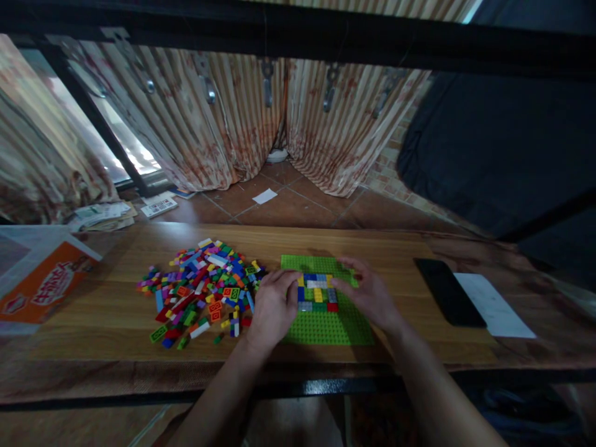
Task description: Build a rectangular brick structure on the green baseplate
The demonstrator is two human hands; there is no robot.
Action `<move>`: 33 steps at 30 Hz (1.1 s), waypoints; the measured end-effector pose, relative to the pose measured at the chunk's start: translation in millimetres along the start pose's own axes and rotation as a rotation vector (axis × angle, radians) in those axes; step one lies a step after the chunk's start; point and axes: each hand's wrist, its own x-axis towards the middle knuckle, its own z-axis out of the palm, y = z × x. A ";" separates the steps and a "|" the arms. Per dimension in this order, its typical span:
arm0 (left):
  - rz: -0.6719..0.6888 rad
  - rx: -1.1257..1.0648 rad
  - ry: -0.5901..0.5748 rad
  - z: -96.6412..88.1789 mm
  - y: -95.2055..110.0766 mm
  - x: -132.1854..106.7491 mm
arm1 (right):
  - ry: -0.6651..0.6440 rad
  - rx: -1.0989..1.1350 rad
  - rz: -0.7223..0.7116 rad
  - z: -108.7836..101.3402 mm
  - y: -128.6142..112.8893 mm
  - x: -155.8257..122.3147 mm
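On the wooden board lies a green baseplate [326, 332] with a low build of toy bricks [318, 293] on it, in blue, yellow, white, grey, green and red. My left hand [274, 304] is at the build's left edge, its fingers bent and pressed together at the upper left corner. What they pinch, if anything, is hidden behind them. At the right edge, my right hand [371, 295] has its thumb against the build, or very near it. Its forefinger reaches past the far side, apart from the thumb, with nothing seen between.
A heap of loose mixed bricks [205, 282] spreads left of the baseplate. A black phone-like slab [449, 293] and a white sheet [496, 307] lie to the right. An orange and white bag [46, 282] stands far left. A dark bar [298, 31] crosses above.
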 end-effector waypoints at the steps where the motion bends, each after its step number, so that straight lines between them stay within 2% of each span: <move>1: -0.003 -0.002 0.003 -1.6 -1.1 0.5 | -0.102 -0.016 -0.067 -0.3 -3.9 -3.2; 3: -0.002 -0.005 0.011 -4.8 -3.3 0.8 | -0.282 -0.073 -0.159 2.0 -8.3 -8.4; 6: -0.003 -0.008 0.026 -8.5 -6.4 0.3 | -0.391 -0.195 -0.188 9.4 -7.2 -11.4; 14: -0.021 -0.010 0.043 -17.2 -10.4 0.7 | -0.437 -0.248 -0.221 13.1 -4.8 -5.0; 20: -0.051 -0.024 0.204 -40.0 -24.1 5.9 | -0.447 -0.248 -0.239 14.4 0.2 -4.3; 26: -0.187 -0.060 0.388 -66.0 -49.3 8.9 | -0.393 -0.254 -0.207 10.8 3.4 -3.4; 30: -0.318 -0.200 0.561 -87.5 -63.2 9.6 | -0.217 -0.192 -0.257 11.1 -4.7 -5.3; 33: -0.396 -0.320 0.650 -100.2 -68.3 9.1 | -0.130 -0.118 -0.319 24.3 -17.7 -10.8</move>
